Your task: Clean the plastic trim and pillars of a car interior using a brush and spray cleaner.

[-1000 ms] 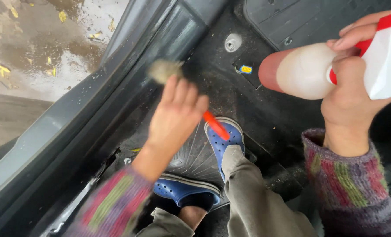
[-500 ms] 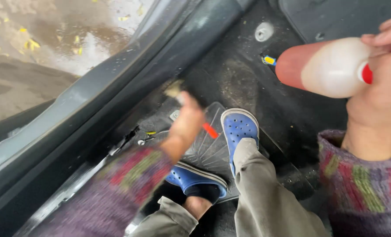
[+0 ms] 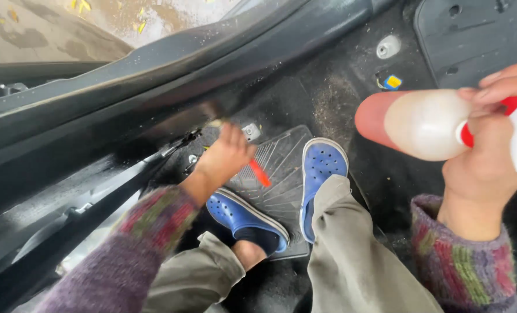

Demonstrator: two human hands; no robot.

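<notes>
Looking down into a car footwell, largest thing first:

Door sill: the dark sill (image 3: pixel 154 75) runs from the lower left edge to the top middle, with wet ground beyond it at the top left corner.

Floor carpet: black carpet (image 3: pixel 339 98), gritty with pale dust near the top middle; a small yellow and blue tag (image 3: pixel 393 82) lies on it.

Rubber mat: a ribbed dark floor mat (image 3: pixel 281 174) sits at the carpet's middle, with two blue clogs (image 3: pixel 319 168) standing on it under khaki trouser legs.

Spray bottle: a translucent whitish bottle (image 3: pixel 421 123) with a reddish base and a red collar, lying almost level at the right edge, base pointing left, above the carpet and clear of it.

Right hand: the right hand (image 3: pixel 487 168) is wrapped around the bottle's neck and white trigger head, fingers curled over the top, a striped knitted cuff at the wrist.

Brush: a small brush (image 3: pixel 261 172) with an orange-red handle sticking out below the fist towards the mat; its bristle end by the sill is blurred.

Left hand: the left hand (image 3: pixel 226 153) is clenched on the brush handle, just beside the sill's lower edge and above the mat's left corner.
</notes>
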